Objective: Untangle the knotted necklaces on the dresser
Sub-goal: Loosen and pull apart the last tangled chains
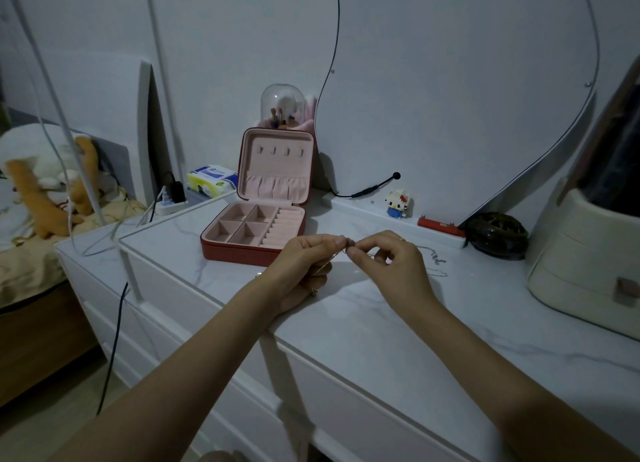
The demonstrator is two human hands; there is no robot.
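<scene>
Over the white marble dresser top [346, 323], my left hand [304, 264] and my right hand [388, 257] meet fingertip to fingertip. Both pinch a thin necklace chain [343, 252] between thumb and forefinger. A stretch of the chain hangs down in front of my left palm. More fine silver chain [437, 261] lies on the dresser just right of my right hand. How the strands are knotted is too small to tell.
An open red jewelry box [256, 233] with pink lining stands behind my hands. At the back are a small block figure [398, 203], a red tube [440, 226] and a dark openwork bowl [497, 234]. A cream organizer [585, 264] stands at the right.
</scene>
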